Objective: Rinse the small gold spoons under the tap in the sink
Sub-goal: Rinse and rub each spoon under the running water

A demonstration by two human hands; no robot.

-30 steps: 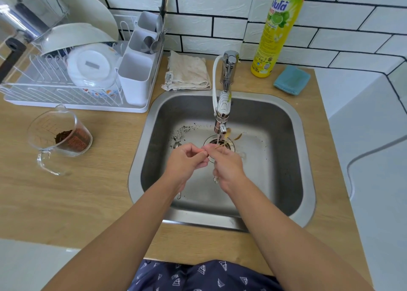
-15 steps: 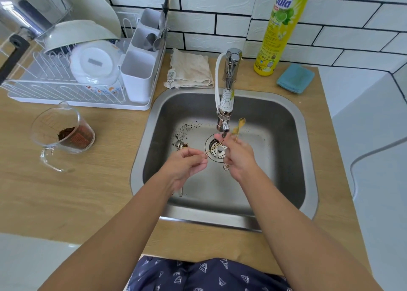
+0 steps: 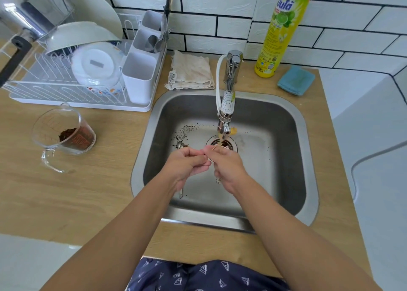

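Left hand and right hand meeting over the stainless steel sink, fingers curled, pinching small gold spoons whose bowls sit under the chrome tap, above the round drain, wooden tabletop around.

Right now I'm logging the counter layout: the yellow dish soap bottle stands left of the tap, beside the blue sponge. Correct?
Not quite. The head view shows the yellow dish soap bottle standing right of the tap, beside the blue sponge.
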